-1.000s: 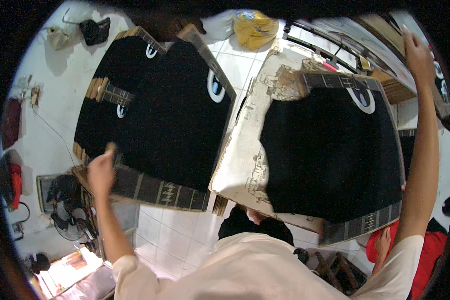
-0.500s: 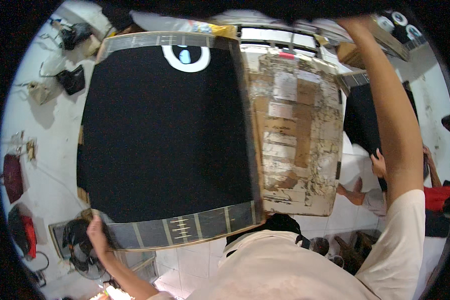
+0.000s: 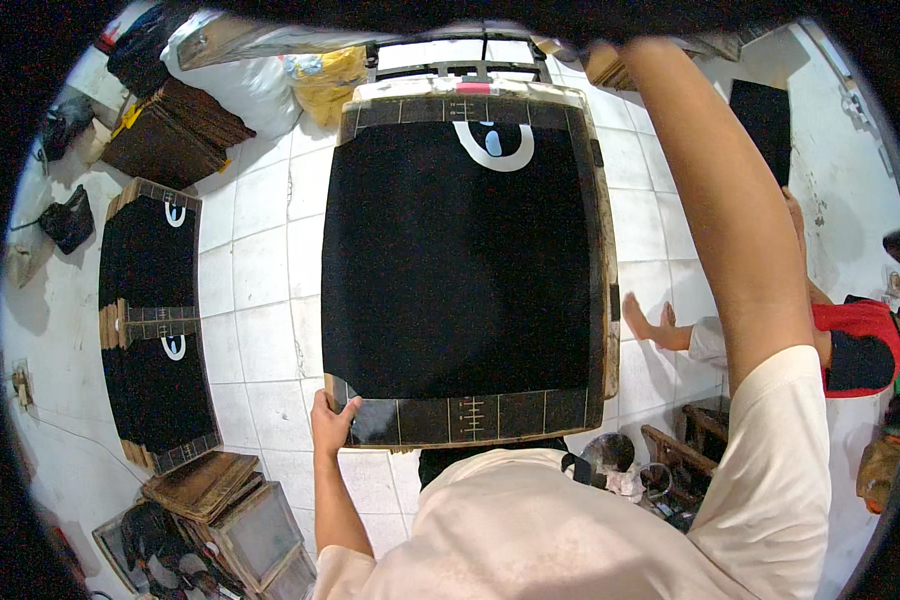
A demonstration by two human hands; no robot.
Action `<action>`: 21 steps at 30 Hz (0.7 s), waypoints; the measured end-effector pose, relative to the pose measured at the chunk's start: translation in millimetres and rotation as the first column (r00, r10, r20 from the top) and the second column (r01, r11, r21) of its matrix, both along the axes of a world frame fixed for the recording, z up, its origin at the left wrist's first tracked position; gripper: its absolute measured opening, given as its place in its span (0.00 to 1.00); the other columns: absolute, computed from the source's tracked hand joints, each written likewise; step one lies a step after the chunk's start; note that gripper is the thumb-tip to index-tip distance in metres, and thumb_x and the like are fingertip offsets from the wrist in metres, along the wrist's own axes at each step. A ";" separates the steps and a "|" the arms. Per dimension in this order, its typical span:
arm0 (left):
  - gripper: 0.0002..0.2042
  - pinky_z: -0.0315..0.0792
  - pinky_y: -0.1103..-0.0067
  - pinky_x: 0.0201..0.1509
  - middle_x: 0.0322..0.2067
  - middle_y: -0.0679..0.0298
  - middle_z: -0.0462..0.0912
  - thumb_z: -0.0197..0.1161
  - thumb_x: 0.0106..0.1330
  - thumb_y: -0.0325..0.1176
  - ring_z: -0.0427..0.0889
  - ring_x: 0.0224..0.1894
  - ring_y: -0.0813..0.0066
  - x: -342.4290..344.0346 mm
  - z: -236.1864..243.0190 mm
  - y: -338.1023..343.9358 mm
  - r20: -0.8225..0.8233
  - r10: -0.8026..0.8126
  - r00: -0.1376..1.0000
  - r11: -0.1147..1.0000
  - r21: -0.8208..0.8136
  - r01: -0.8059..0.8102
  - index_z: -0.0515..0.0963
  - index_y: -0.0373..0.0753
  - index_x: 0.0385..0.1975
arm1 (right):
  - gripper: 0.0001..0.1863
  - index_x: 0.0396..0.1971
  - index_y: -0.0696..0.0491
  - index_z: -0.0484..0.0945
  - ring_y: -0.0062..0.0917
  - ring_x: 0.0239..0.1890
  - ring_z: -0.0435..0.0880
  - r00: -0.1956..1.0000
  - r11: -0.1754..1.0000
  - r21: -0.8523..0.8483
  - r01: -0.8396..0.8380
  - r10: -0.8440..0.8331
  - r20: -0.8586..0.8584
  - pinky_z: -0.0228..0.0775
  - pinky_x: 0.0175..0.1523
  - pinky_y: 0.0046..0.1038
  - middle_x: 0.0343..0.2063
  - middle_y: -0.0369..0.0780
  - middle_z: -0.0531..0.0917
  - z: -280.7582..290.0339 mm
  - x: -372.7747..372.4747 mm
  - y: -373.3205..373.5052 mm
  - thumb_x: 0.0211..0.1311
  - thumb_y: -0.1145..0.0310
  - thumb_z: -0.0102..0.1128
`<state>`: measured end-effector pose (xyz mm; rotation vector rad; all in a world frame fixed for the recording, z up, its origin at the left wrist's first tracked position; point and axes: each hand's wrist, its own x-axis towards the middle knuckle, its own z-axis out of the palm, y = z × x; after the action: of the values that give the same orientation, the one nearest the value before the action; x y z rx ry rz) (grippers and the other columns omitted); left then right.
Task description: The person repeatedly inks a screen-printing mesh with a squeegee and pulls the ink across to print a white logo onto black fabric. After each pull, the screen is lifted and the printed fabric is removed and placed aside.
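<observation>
White floor tiles surround a worn tabletop, nearly covered by a black panel; left hand pinches its near-left corner, presumably steadying it; right hand, beyond the far edge: fingers indiscernible.

Worn pale table, gridded dark board on top (black cloth over it), white-tiled floor beneath.

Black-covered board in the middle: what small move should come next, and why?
Perhaps ease the black-covered board slightly rightward with the left grip, so that it sits more evenly over the table. The left thumb lies on top of its near-left corner, and the table's rim shows along the right side but hardly along the left.
</observation>
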<state>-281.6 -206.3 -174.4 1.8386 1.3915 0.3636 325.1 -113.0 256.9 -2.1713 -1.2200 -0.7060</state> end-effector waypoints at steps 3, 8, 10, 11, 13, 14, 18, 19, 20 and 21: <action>0.27 0.75 0.61 0.39 0.30 0.45 0.83 0.82 0.58 0.45 0.81 0.32 0.48 10.9 24.2 5.7 -0.212 -0.029 0.977 0.997 -0.070 0.015 0.74 0.29 0.40 | 0.27 0.33 0.52 0.90 0.50 0.43 0.89 0.999 0.999 0.016 -0.044 0.044 0.006 0.79 0.52 0.50 0.37 0.52 0.90 3.6 6.5 4.1 0.67 0.43 0.53; 0.28 0.76 0.59 0.42 0.32 0.43 0.84 0.81 0.59 0.46 0.83 0.35 0.43 33.9 47.9 -7.7 -0.303 -0.020 0.953 0.992 -0.125 -0.019 0.73 0.29 0.41 | 0.27 0.32 0.53 0.89 0.50 0.44 0.89 0.998 0.997 0.030 -0.064 0.064 -0.002 0.79 0.53 0.49 0.37 0.52 0.90 7.2 17.8 13.1 0.68 0.44 0.53; 0.27 0.77 0.59 0.44 0.35 0.41 0.85 0.81 0.60 0.45 0.85 0.38 0.42 40.4 53.4 -11.5 -0.279 0.009 0.960 0.990 -0.133 -0.048 0.74 0.29 0.42 | 0.27 0.32 0.53 0.89 0.50 0.44 0.89 0.998 0.998 0.022 -0.052 0.052 -0.019 0.79 0.53 0.49 0.37 0.52 0.90 10.8 19.2 16.5 0.68 0.44 0.53; 0.27 0.77 0.59 0.44 0.35 0.41 0.86 0.81 0.60 0.44 0.86 0.39 0.42 43.0 55.8 -11.1 -0.292 0.016 0.956 0.989 -0.138 -0.059 0.74 0.29 0.42 | 0.28 0.32 0.53 0.89 0.50 0.44 0.89 0.999 0.999 0.014 -0.031 0.032 -0.031 0.79 0.53 0.48 0.37 0.52 0.90 13.1 19.7 17.5 0.68 0.43 0.52; 0.27 0.78 0.59 0.45 0.37 0.39 0.86 0.81 0.60 0.45 0.87 0.41 0.41 47.2 58.8 -7.2 -0.307 0.032 0.951 0.985 -0.150 -0.081 0.74 0.29 0.42 | 0.28 0.32 0.53 0.89 0.49 0.44 0.89 1.000 1.000 0.009 -0.019 0.019 -0.022 0.79 0.53 0.48 0.36 0.52 0.90 17.9 18.3 18.7 0.68 0.43 0.51; 0.28 0.78 0.59 0.45 0.37 0.39 0.86 0.81 0.60 0.46 0.87 0.41 0.40 49.1 59.4 -4.1 -0.312 0.012 0.950 0.985 -0.158 -0.065 0.74 0.29 0.43 | 0.29 0.32 0.53 0.89 0.49 0.43 0.89 1.000 1.000 0.012 -0.029 0.029 -0.004 0.79 0.52 0.48 0.36 0.51 0.90 20.2 17.0 17.6 0.68 0.43 0.51; 0.29 0.78 0.58 0.45 0.36 0.38 0.86 0.81 0.59 0.48 0.87 0.40 0.38 55.0 59.0 7.8 -0.328 -0.005 0.945 0.986 -0.160 -0.050 0.75 0.28 0.43 | 0.29 0.32 0.53 0.89 0.49 0.42 0.89 0.999 0.999 -0.037 0.017 -0.018 -0.026 0.78 0.51 0.47 0.35 0.51 0.90 27.2 13.1 13.7 0.69 0.42 0.50; 0.29 0.78 0.58 0.45 0.36 0.38 0.86 0.81 0.59 0.48 0.87 0.40 0.38 55.3 57.8 9.8 -0.329 -0.008 0.944 0.985 -0.163 -0.049 0.75 0.28 0.42 | 0.29 0.32 0.54 0.88 0.49 0.42 0.88 1.000 1.000 -0.019 0.013 -0.013 -0.007 0.77 0.50 0.47 0.35 0.51 0.89 27.8 11.7 12.6 0.69 0.42 0.51; 0.29 0.78 0.57 0.45 0.36 0.38 0.86 0.81 0.59 0.48 0.87 0.40 0.38 56.2 57.0 11.6 -0.326 -0.012 0.945 0.985 -0.164 -0.044 0.75 0.28 0.42 | 0.29 0.32 0.54 0.88 0.49 0.42 0.88 1.000 1.000 -0.013 0.015 -0.015 -0.006 0.77 0.50 0.47 0.35 0.52 0.89 29.6 12.6 13.0 0.69 0.42 0.52; 0.29 0.79 0.58 0.45 0.37 0.37 0.87 0.81 0.59 0.48 0.87 0.41 0.37 54.7 55.2 12.6 -0.337 -0.025 0.941 0.989 -0.143 -0.025 0.75 0.28 0.42 | 0.29 0.32 0.55 0.88 0.49 0.42 0.88 1.000 1.000 -0.006 0.018 -0.018 -0.004 0.77 0.51 0.47 0.35 0.52 0.89 30.7 11.0 12.8 0.69 0.42 0.52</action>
<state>-227.0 -193.7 -119.2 1.8379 1.6011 -0.0605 336.0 -100.1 287.6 -2.1901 -1.2037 -0.7056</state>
